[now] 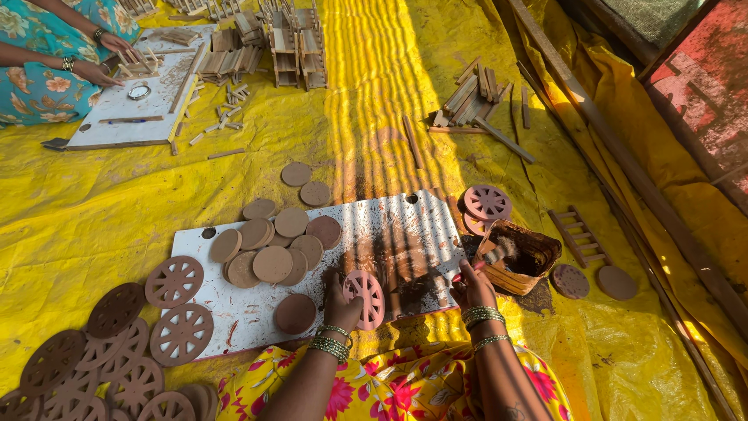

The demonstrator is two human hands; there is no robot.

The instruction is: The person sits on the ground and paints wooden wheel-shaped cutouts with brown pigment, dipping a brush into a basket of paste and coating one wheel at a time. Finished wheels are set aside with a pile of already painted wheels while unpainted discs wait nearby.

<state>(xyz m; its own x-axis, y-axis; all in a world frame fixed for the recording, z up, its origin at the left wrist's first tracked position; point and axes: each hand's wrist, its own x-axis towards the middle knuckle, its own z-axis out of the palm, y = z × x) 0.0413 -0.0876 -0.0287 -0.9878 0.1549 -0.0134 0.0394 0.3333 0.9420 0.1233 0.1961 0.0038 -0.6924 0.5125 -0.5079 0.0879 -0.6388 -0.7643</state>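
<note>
One view only, head cam. Left hand (340, 295) pinches a pink spoked wheel (365, 298) on edge, fingers clamped on its rim, wheel upright-ish over the near edge of the white board (405, 226). Right hand (470, 287) sits just beside a small brown-stained tub (520, 257); fingers closed round what looks like a brush handle (489, 256), tip at the tub's rim, though I can't tell how firm the hold is.

Step, by my read: colouring wheels brown, w/ this one still pink, so mid-coat or about to start. Next move would need the brush loaded, wheel kept steady & turned so the spokes get covered w/o drips on the cloth.

Round about: plain discs (273, 249) piled on the board, brown wheels (175, 281) laid out at left on the yellow sheet (93, 210), another pink wheel (487, 203) beyond the tub. Far left, another person's hands (97, 74) at a second board.
</note>
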